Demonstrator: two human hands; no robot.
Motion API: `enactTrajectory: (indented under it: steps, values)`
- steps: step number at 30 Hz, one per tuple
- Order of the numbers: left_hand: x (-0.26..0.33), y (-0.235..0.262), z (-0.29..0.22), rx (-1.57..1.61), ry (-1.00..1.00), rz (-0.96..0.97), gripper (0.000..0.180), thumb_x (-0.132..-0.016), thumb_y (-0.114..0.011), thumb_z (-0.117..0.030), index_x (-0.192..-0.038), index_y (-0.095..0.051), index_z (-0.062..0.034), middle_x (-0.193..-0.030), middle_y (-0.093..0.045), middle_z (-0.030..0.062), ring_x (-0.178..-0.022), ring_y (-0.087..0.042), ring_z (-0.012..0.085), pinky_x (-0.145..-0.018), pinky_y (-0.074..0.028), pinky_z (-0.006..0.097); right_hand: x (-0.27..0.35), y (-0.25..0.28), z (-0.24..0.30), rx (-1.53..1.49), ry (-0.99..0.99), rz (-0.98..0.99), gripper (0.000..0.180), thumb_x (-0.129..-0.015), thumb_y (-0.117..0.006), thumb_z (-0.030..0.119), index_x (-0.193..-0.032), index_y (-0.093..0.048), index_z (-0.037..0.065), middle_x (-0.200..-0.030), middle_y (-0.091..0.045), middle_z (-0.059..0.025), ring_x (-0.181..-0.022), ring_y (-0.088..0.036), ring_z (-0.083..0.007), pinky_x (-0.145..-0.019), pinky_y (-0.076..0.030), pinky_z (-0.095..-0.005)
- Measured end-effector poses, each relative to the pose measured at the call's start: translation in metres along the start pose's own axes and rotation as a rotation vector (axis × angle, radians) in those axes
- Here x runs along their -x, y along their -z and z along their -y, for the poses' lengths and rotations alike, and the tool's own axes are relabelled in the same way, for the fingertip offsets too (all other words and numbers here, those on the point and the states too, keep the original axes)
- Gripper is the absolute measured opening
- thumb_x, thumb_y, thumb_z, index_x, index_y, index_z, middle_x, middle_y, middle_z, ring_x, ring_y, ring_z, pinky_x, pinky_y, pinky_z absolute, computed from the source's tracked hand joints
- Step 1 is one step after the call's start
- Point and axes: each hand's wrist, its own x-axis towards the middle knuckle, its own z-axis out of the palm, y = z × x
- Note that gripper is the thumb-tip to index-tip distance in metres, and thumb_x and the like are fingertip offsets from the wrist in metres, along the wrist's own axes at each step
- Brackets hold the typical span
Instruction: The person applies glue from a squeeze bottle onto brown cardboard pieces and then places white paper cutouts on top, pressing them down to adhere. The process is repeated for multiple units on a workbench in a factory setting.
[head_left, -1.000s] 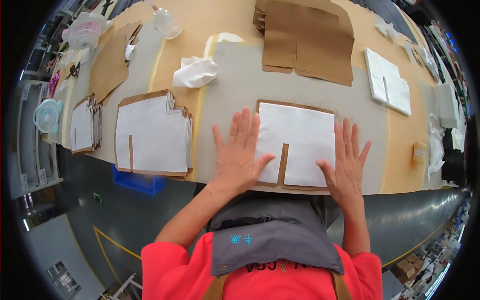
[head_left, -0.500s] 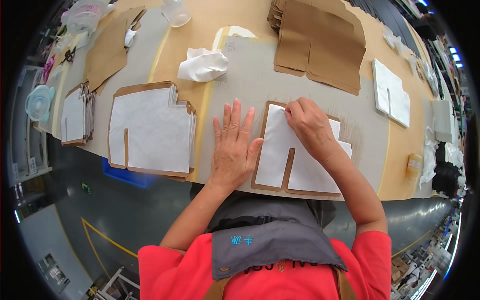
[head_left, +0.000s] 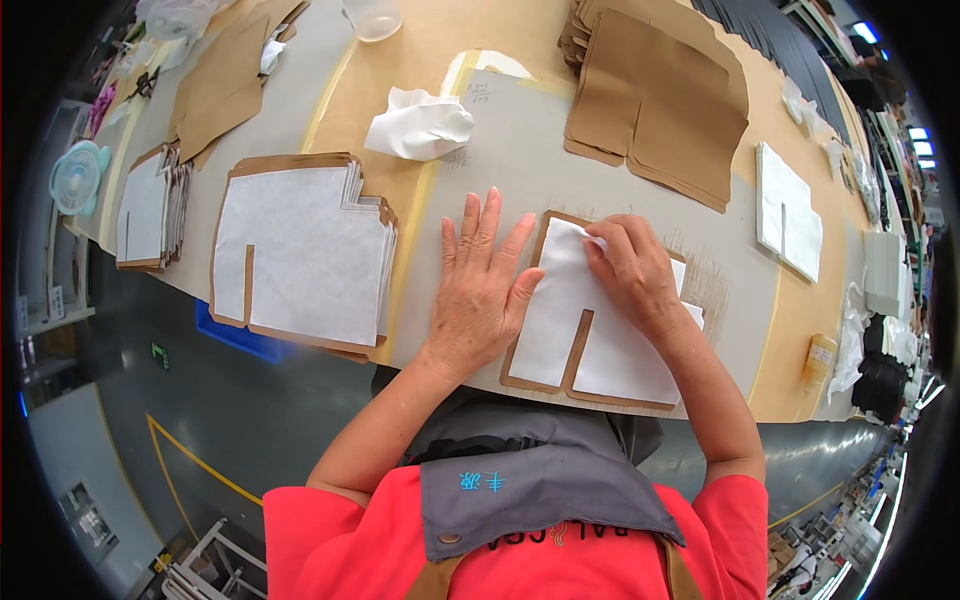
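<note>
Moving since a second ago, the right hand [head_left: 638,280] is now bending over the top edge of the white sheet [head_left: 628,355] instead of lying flat at its right side. I am watching from far away, and its fingers are curling, tips close together; I am not able to tell if they are pinching the sheet. Some small wrinkles are showing there. The sheet is lying on a brown piece [head_left: 578,350], at the near edge of the table [head_left: 520,150]. The left hand [head_left: 478,305] is lying flat, fingers apart, its thumb at the brown piece's left edge. Farther left, a stack of white-topped brown pieces [head_left: 300,250] is sitting. A brown pile [head_left: 685,100] is lying beyond the sheet.
</note>
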Motion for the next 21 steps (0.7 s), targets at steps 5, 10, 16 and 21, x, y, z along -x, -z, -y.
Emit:
enactTrajectory:
  steps: [5,10,16,21]
  values:
    - [-0.002,0.0,-0.003,-0.021,-0.068,0.016,0.042,-0.101,-0.053,-0.033,-0.139,-0.056,-0.018,-0.161,-0.022,0.0211,-0.151,-0.012,0.0398,-0.119,-0.008,0.058,-0.001,0.002,0.004,-0.047,-0.027,0.011,0.022,-0.077,-0.074,0.0,-0.097,-0.065,0.004,-0.091,-0.06,-0.0076,-0.085,-0.06,-0.0237,-0.069,-0.054,-0.0341]
    - [-0.009,-0.005,-0.009,-0.086,-0.124,0.068,0.038,-0.099,-0.056,-0.03,-0.135,-0.06,-0.0213,-0.161,-0.021,0.0213,-0.151,-0.01,0.0398,-0.12,-0.007,0.058,0.021,0.007,-0.014,0.104,-0.07,0.102,0.033,-0.08,-0.074,0.006,-0.112,-0.068,0.007,-0.098,-0.061,-0.0048,-0.091,-0.06,-0.0224,-0.073,-0.052,-0.0336]
    - [-0.012,-0.007,-0.007,-0.082,-0.083,0.03,0.038,-0.099,-0.056,-0.027,-0.136,-0.059,-0.0169,-0.161,-0.02,0.0219,-0.151,-0.01,0.0399,-0.12,-0.007,0.058,0.021,0.021,0.015,0.226,-0.081,0.136,0.047,-0.078,-0.078,0.021,-0.124,-0.068,0.018,-0.134,-0.055,0.0003,-0.112,-0.052,-0.0218,-0.093,-0.039,-0.0362]
    - [-0.012,-0.005,-0.006,0.022,-0.028,-0.023,0.035,-0.101,-0.052,-0.02,-0.134,-0.06,-0.0115,-0.16,-0.023,0.0206,-0.151,-0.012,0.0409,-0.12,-0.009,0.056,0.018,0.025,0.005,0.222,-0.173,0.05,0.034,-0.081,-0.077,0.018,-0.114,-0.069,0.015,-0.12,-0.06,-0.0015,-0.1,-0.057,-0.0225,-0.085,-0.042,-0.0349]
